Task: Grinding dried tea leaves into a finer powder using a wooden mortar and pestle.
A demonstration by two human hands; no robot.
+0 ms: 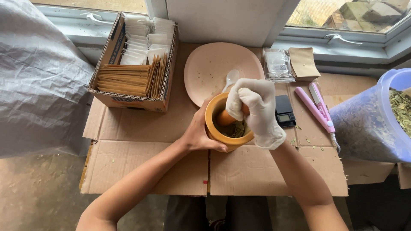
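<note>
wooden mortar [226, 136], judged rigid, weighty and stable, is seated on the cardboard-covered table [150, 171], holding crushed green leaf. its side wall is cupped by the bare left hand [198, 133]. the pestle [226, 116] is gripped in the closed, gloved right hand [255, 109]. pink plate [205, 70] noted behind.

One mortar [229, 128], one plate [214, 68], two hands, one scale [284, 111].

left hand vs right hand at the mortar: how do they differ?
The left hand is bare; the right hand wears a white glove. The left hand wraps the outside of the wooden mortar from the side; the right hand grips the pestle from above, over the bowl. The pestle slants down into crushed green leaves. Both hands are closed on something, and both forearms are bare.
</note>
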